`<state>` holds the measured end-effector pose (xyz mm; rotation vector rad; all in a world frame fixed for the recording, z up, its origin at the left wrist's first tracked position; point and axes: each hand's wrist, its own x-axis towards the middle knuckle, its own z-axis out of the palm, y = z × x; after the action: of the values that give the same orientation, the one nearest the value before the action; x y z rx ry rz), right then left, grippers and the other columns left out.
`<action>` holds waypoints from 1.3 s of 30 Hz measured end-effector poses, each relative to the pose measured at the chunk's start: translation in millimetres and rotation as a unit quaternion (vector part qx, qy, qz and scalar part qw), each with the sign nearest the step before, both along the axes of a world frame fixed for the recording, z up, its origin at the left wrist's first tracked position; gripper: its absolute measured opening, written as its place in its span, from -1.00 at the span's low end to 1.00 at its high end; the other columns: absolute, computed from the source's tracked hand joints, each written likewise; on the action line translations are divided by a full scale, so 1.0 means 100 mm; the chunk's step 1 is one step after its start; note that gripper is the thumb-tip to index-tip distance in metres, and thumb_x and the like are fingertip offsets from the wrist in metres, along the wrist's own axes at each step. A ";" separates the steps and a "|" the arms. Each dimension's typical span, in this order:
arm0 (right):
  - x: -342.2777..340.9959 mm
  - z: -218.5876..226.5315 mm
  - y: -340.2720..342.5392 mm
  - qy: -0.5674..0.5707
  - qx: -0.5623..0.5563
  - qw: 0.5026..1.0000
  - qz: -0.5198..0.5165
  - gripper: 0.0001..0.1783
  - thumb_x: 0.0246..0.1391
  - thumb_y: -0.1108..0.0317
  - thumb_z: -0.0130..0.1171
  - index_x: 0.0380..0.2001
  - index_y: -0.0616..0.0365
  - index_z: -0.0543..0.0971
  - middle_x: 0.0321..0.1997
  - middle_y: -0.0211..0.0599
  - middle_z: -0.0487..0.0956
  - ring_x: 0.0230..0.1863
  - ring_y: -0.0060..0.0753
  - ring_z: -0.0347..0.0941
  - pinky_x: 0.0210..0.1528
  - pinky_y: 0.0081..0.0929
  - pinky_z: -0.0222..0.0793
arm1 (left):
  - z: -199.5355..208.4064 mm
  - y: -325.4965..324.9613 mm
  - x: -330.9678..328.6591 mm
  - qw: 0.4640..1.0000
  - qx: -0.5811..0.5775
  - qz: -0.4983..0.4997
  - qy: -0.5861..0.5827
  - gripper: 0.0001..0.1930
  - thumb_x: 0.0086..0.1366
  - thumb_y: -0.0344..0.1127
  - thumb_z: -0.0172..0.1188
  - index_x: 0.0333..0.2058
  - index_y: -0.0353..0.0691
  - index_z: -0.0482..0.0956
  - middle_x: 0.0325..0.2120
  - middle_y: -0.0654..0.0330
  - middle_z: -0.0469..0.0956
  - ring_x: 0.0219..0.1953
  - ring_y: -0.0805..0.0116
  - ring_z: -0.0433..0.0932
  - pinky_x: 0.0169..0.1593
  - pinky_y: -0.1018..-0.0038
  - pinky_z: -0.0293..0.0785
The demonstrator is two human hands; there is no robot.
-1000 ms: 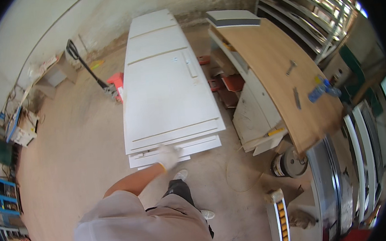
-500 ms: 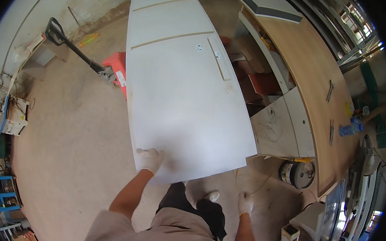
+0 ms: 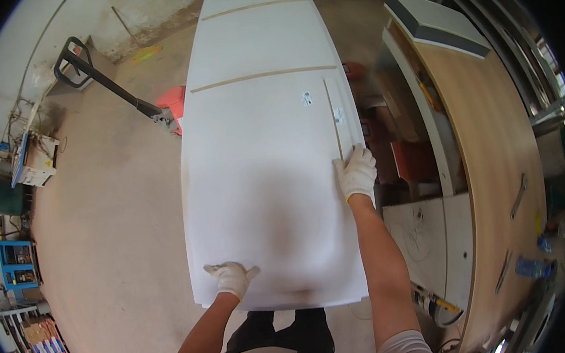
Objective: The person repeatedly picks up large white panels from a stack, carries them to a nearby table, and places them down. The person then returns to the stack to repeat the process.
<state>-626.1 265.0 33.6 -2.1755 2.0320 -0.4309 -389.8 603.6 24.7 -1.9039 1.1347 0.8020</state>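
A large white panel (image 3: 247, 153) lies flat in front of me, its near edge close to my legs. My left hand (image 3: 231, 277), in a white glove, rests on the near left part of the panel with thumb and fingers spread. Farther forward, my right hand (image 3: 358, 173), gloved too, lies at the panel's right edge. Its thumb is apart from the fingers, and it covers the near end of a thin narrow strip (image 3: 333, 118). Two more thin strips cross the panel farther away, the nearer one (image 3: 264, 78) spanning almost its whole width.
A pallet jack with a black handle (image 3: 113, 84) stands left of the panel. On the right, a wood-topped bench (image 3: 487, 132) holds a wrench (image 3: 519, 196) and a grey-edged white slab (image 3: 437, 22). A blue bottle (image 3: 534, 267) sits near the bench's near right side.
My right hand has risen from beside my leg onto the panel's right edge. The left hand remains on the near left part, fingers now more spread. My view has shifted closer over the panel.
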 end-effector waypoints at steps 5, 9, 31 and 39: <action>-0.18 0.05 -0.40 -0.032 0.129 0.991 0.020 -0.45 0.17 0.10 0.29 0.11 0.21 0.50 0.01 0.04 0.55 0.08 0.13 0.48 0.12 0.02 0.43 | -0.04 -0.05 0.00 0.999 0.028 0.030 -0.029 -0.30 0.49 0.39 -0.27 0.29 0.08 0.50 0.27 -0.14 0.44 0.40 -0.27 0.29 0.40 -0.46 -0.21; -1.23 0.45 -0.21 -0.056 -0.149 0.984 0.076 -0.55 0.21 0.32 0.25 0.17 0.13 0.55 0.02 0.04 0.53 0.01 0.17 0.49 0.07 0.07 0.44 | -0.05 0.02 -0.02 1.000 0.007 -0.013 -0.015 -0.21 0.47 0.41 -0.24 0.31 -0.09 0.50 0.25 -0.18 0.46 0.37 -0.36 0.31 0.41 -0.46 -0.23; -2.91 0.00 2.08 0.023 0.022 0.991 -0.130 -0.64 0.35 0.11 0.15 -0.11 0.20 0.67 -0.10 0.01 0.68 -0.10 0.12 0.63 -0.07 -0.13 0.58 | -0.27 0.34 0.11 0.983 -0.171 -0.015 -0.060 -0.17 0.35 0.41 0.01 -0.09 -0.43 0.68 -0.15 -0.16 0.69 0.05 -0.15 0.63 0.41 -0.37 -0.16; -4.33 -0.77 3.90 -0.043 0.141 0.813 -0.564 -0.57 0.29 0.20 0.12 0.01 0.39 0.58 0.00 0.15 0.67 0.03 0.06 0.64 0.08 -0.15 0.54 | 0.30 0.20 -0.04 0.983 -0.176 0.038 -0.017 -0.34 0.34 0.38 0.01 -0.32 -0.13 0.77 -0.26 0.00 0.75 -0.16 0.10 0.70 0.26 -0.13 0.15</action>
<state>-1059.2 654.8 -43.7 -0.5629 2.8656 -0.2658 -393.9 623.3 54.9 -2.2544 1.2526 0.6367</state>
